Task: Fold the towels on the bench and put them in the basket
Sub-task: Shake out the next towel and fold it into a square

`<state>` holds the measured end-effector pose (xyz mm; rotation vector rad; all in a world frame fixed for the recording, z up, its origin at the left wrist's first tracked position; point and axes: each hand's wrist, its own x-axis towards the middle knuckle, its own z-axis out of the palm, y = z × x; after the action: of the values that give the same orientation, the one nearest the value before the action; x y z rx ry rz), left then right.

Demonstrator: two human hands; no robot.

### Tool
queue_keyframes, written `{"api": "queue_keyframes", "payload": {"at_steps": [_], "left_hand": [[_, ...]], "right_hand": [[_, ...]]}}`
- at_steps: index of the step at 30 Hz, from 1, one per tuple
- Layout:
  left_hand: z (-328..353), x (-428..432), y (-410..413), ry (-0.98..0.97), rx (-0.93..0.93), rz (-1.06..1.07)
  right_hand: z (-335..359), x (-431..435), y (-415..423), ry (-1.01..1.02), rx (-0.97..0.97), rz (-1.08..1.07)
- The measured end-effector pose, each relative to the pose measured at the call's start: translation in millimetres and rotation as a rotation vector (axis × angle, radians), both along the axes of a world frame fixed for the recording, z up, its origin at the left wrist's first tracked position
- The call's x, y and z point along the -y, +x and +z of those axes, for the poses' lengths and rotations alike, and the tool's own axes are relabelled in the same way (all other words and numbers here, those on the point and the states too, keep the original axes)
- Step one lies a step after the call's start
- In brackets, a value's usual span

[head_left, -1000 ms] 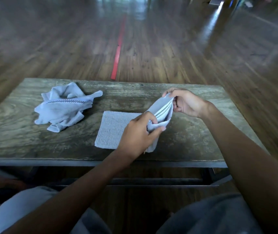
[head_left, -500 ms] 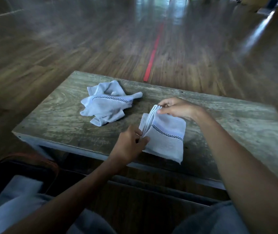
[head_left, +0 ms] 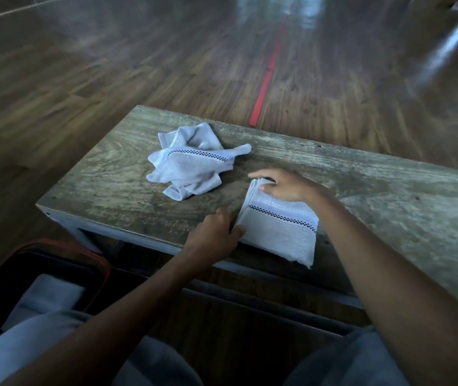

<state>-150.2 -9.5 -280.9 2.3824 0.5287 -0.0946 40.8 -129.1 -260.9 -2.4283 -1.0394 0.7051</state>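
Note:
A folded white towel [head_left: 280,228] with a black checkered stripe lies flat near the front edge of the wooden bench [head_left: 389,196]. My left hand [head_left: 213,236] holds its near left corner, fingers curled at the edge. My right hand [head_left: 280,183] pinches the stacked layers at the far left corner, thumb on top. A second towel [head_left: 191,168] of the same kind lies crumpled on the bench to the left, apart from both hands. The dark basket [head_left: 55,260] with an orange rim sits on the floor at lower left, with a pale folded towel [head_left: 46,296] inside.
The bench top stretches bare to the right of the folded towel. Dark wooden floor with a red tape line [head_left: 266,76] lies beyond the bench. My knees in grey trousers fill the bottom of the view.
The towel, held up half-folded a second ago, has been folded over to the left and laid flat. Both hands stay on its left edge. The view swung left, bringing the basket into sight.

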Motion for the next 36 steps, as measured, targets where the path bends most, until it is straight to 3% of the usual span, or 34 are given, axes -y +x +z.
{"api": "queue_keyframes", "payload": {"at_steps": [7, 12, 19, 31, 36], "left_hand": [[0, -1, 22, 0.006, 0.081, -0.066], [-1, 9, 56, 0.004, 0.205, -0.051], [-2, 46, 78, -0.137, 0.272, -0.126], [-7, 55, 83, -0.138, 0.263, -0.079], [-7, 54, 87, -0.118, 0.229, -0.085]], "right_hand": [[11, 51, 2, -0.112, 0.072, -0.058], [17, 117, -9, -0.021, -0.03, -0.227], [7, 179, -32, 0.099, 0.051, -0.413], [19, 185, -26, 0.27, 0.057, -0.396], [-3, 187, -19, 0.184, 0.037, -0.442]]}}
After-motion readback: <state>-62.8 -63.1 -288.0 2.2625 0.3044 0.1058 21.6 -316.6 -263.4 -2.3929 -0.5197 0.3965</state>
